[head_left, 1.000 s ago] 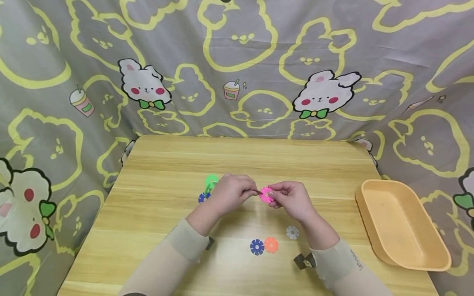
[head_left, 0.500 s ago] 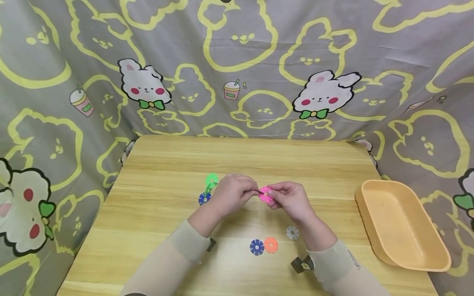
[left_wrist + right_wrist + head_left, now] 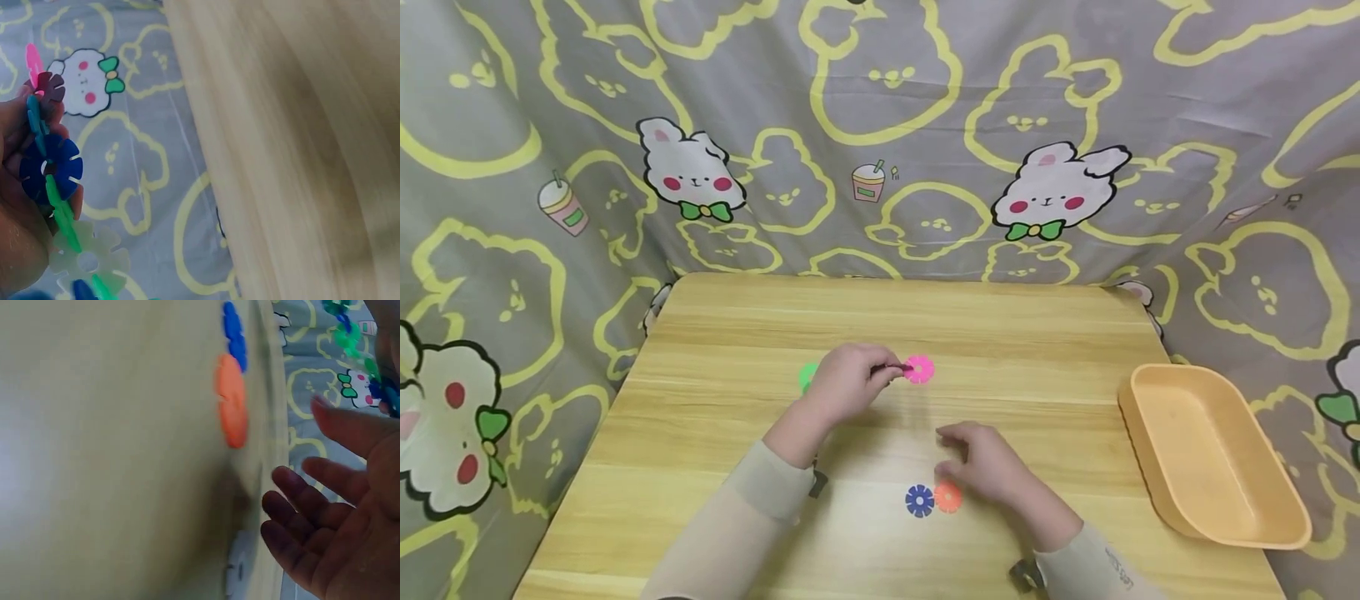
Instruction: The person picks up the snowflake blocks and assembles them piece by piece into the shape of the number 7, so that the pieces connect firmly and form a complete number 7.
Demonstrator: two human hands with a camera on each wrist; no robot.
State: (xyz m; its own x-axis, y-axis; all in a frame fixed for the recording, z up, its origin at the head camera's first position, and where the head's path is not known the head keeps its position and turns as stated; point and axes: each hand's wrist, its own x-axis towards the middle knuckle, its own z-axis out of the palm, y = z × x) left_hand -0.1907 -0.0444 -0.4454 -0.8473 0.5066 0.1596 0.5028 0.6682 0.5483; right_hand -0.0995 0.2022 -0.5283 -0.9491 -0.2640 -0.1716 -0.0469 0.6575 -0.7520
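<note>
My left hand (image 3: 846, 379) pinches a chain of notched plastic snowflake discs above the table. At the chain's tip a pink disc (image 3: 927, 369) sticks out to the right. In the left wrist view a purple disc (image 3: 55, 90), a teal one (image 3: 35, 125), a dark blue one (image 3: 67, 164), a green one (image 3: 62, 219) and a clear one (image 3: 112, 253) follow down the chain. My right hand (image 3: 992, 467) holds nothing, its fingers spread and slightly bent. It hovers beside an orange disc (image 3: 953, 500). A white disc (image 3: 236, 569) lies below it, hidden in the head view.
A loose dark blue disc (image 3: 912, 502) lies against the orange one on the wooden table (image 3: 760, 533). On the right stands a yellow-orange plastic bin (image 3: 1213, 450). A patterned curtain (image 3: 925, 100) surrounds the table's back and sides.
My right hand has let go of the pink disc and moved down toward the loose discs. The left hand has shifted slightly up and left, with the chain and pink disc.
</note>
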